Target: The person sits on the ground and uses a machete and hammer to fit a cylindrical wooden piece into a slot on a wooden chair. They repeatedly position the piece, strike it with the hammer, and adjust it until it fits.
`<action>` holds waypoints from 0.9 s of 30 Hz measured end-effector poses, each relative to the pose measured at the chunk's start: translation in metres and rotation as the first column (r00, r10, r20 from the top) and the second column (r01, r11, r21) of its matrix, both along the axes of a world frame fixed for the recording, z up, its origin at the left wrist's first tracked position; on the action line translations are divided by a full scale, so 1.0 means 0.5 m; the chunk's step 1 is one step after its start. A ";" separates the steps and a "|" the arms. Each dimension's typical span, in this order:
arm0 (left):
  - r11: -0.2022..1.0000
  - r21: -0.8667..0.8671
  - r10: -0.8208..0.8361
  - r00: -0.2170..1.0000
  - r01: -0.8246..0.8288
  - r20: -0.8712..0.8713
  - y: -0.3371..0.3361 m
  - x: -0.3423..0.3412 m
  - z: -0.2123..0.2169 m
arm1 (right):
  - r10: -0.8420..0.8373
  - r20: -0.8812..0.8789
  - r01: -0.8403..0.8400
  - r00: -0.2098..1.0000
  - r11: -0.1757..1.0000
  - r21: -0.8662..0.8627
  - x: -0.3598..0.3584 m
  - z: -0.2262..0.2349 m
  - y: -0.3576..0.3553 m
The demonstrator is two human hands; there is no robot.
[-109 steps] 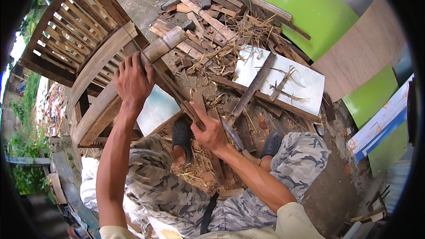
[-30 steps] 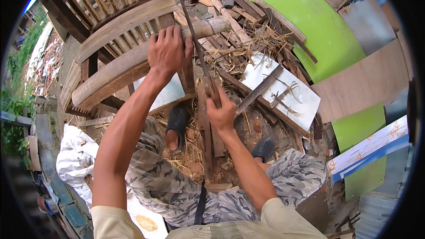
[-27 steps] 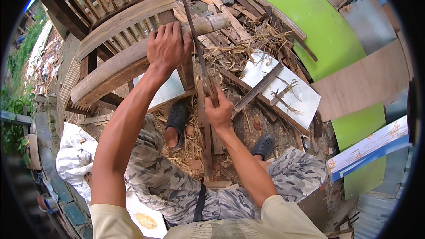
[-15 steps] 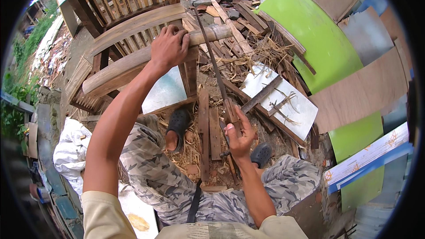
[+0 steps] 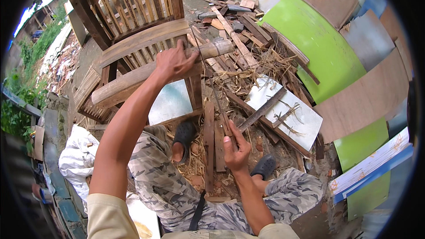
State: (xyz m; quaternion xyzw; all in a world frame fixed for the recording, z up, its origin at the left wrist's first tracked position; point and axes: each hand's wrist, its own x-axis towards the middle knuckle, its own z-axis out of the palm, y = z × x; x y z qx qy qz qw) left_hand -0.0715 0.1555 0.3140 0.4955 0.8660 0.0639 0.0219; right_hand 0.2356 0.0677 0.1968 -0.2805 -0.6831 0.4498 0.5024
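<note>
My left hand (image 5: pixel 176 64) presses down on a thick bamboo pole (image 5: pixel 126 84), its fingers curled over the top. The pole lies across the front of a slatted wooden chair (image 5: pixel 146 37), and its right end sticks out past the seat. My right hand (image 5: pixel 237 150) grips the wooden handle of a saw (image 5: pixel 216 95) low in front of me. The thin dark blade slants up and away, crossing the pole just right of my left hand. Its teeth are too small to make out.
Beyond the pole's end lies a heap of scrap wood (image 5: pixel 248 28) with dry straw (image 5: pixel 265 62). A white board (image 5: pixel 305 126) with sticks on it and green panels (image 5: pixel 327 48) are to the right. Planks (image 5: pixel 209 146) lie between my feet; a white sack (image 5: pixel 77 152) is at left.
The saw has drawn back toward me, so less blade shows beyond the pole. My left hand has flattened, its thumb now reaching toward the blade. The whole view has shifted slightly.
</note>
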 end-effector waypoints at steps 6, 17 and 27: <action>0.998 0.059 -0.022 0.998 0.026 -0.057 -0.002 -0.010 -0.011 | -0.009 0.031 0.009 0.999 1.000 0.005 0.010 0.023 -0.019; 0.997 0.064 -0.033 0.999 0.035 -0.036 -0.002 -0.002 0.000 | -0.006 0.045 0.008 0.999 0.998 -0.055 -0.033 0.075 0.028; 0.999 0.051 -0.009 1.000 0.010 -0.018 -0.006 0.006 0.002 | -0.014 0.071 0.020 0.997 0.996 -0.082 0.012 0.069 -0.012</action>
